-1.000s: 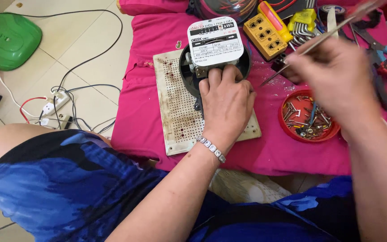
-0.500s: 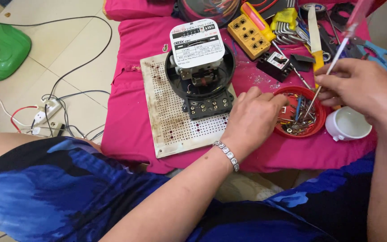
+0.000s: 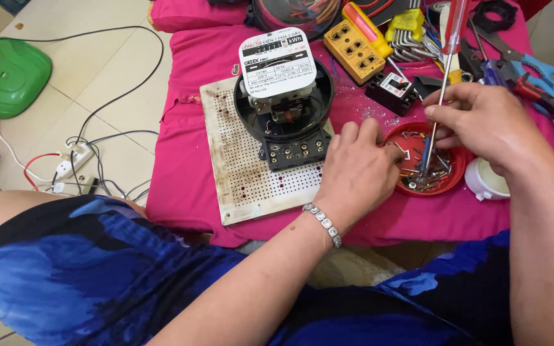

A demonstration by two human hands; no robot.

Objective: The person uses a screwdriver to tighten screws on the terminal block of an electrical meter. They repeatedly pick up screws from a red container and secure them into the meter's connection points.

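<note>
An electricity meter [image 3: 283, 96] with a round black base and white faceplate sits on a perforated white board [image 3: 238, 173] laid on pink cloth. My left hand [image 3: 360, 170] rests at the rim of a small red dish [image 3: 456, 176] full of screws, fingers curled into it; whether it pinches a screw is hidden. My right hand [image 3: 485, 122] grips a screwdriver [image 3: 447, 67] with a red handle, its tip down among the screws in the dish.
Behind the dish lie a yellow socket block [image 3: 354, 48], a black breaker [image 3: 392, 90], hex keys, scissors [image 3: 540, 70] and pliers. A white cup [image 3: 485, 182] stands right of the dish. A green object [image 3: 4, 77] and cables lie on the floor at left.
My left hand left the meter and moved right to the red dish. My right hand came down, bringing the screwdriver tip into the dish. The view shifted slightly.
</note>
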